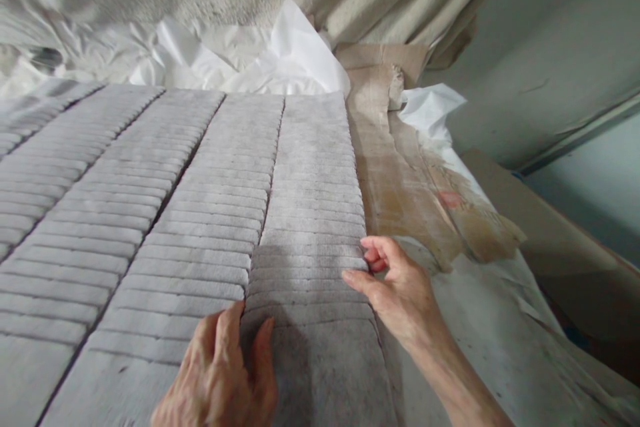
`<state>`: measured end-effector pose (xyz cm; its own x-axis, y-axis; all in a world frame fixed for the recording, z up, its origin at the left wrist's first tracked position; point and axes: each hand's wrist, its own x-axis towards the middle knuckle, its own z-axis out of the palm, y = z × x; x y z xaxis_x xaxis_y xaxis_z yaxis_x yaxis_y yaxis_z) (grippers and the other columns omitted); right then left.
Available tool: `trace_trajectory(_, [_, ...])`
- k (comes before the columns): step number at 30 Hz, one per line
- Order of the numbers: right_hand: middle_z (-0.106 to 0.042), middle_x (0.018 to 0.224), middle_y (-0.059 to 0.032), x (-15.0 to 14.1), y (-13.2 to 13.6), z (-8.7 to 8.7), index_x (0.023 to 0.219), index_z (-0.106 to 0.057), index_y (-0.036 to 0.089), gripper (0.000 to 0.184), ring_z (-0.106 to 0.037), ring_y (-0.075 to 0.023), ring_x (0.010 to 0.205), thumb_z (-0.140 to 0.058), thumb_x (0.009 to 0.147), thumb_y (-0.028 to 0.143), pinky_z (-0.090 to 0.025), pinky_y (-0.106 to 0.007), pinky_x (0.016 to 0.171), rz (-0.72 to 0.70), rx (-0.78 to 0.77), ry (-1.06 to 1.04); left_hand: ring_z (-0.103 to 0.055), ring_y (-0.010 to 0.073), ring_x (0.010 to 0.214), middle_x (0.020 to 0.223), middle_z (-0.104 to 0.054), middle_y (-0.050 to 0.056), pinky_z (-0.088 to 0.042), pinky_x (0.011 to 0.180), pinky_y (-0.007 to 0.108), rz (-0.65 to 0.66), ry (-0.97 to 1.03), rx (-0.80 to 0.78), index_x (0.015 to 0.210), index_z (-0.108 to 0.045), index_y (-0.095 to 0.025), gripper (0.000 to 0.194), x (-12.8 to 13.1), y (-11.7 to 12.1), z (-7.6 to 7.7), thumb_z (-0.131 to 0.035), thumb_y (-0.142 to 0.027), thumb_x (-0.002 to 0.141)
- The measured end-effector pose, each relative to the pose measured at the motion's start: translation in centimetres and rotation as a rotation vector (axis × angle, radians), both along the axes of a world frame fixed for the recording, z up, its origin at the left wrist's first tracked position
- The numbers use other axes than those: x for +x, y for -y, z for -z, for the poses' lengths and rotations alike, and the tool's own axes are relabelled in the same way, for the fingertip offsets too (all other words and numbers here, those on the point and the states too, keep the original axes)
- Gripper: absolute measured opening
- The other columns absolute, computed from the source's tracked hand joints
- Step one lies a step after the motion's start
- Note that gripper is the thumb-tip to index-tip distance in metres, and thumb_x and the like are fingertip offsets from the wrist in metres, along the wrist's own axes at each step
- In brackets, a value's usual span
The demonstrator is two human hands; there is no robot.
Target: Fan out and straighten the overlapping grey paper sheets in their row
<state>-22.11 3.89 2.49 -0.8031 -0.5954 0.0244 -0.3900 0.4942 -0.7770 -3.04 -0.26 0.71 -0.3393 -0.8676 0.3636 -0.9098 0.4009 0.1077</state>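
Touching rightmost grey column (pixel 315 200), right edge: right hand (pixel 395 287), narrowly parted (grip: cannot tell).
Left hand (pixel 215 367): column's left edge, thumb spread, ungripping.
Cardboard (pixel 385 173): column's right.

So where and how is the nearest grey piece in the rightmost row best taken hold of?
Probably pinch the right edge of that nearest piece, coming from the right: this side borders no other row, while its left side lies close along the neighbouring row.
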Motion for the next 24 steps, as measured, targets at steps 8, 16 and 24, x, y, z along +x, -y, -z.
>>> trace_trajectory(8, [-0.057,0.058,0.0011,1.0,-0.8,-1.0,0.063,-0.057,0.022,0.032,-0.048,-0.0139,0.050,-0.052,0.060,0.054,-0.036,-0.027,0.053,-0.063,0.094,-0.018,-0.064,0.0167,0.073,0.090,-0.065,0.003,-0.041,0.051,0.025,-0.013,-0.005,-0.004,0.104,-0.050,-0.016,0.020,-0.2,0.0,0.1,-0.050,-0.025,0.086])
trace_trajectory(16, [-0.047,0.047,0.0018,1.5,-2.7,0.1,0.057,-0.052,0.021,0.043,-0.043,-0.0136,0.046,-0.045,0.071,0.061,-0.033,-0.023,0.044,-0.103,0.128,-0.012,-0.063,0.0165,0.073,0.090,-0.065,0.003,-0.042,0.050,0.024,0.058,-0.052,-0.102,0.106,-0.050,-0.016,0.024,0.4,0.2,0.9,-0.053,-0.027,0.085])
trace_trajectory(24, [-0.045,0.049,0.0016,1.9,-2.4,-0.2,0.056,-0.046,0.021,0.042,-0.045,-0.0145,0.050,-0.040,0.070,0.061,-0.037,-0.023,0.047,-0.105,0.145,0.010,-0.064,0.0176,0.073,0.093,-0.064,0.003,-0.041,0.047,0.025,0.082,-0.074,-0.101,0.108,-0.051,-0.016,0.027,0.7,0.3,1.0,-0.056,-0.027,0.083])
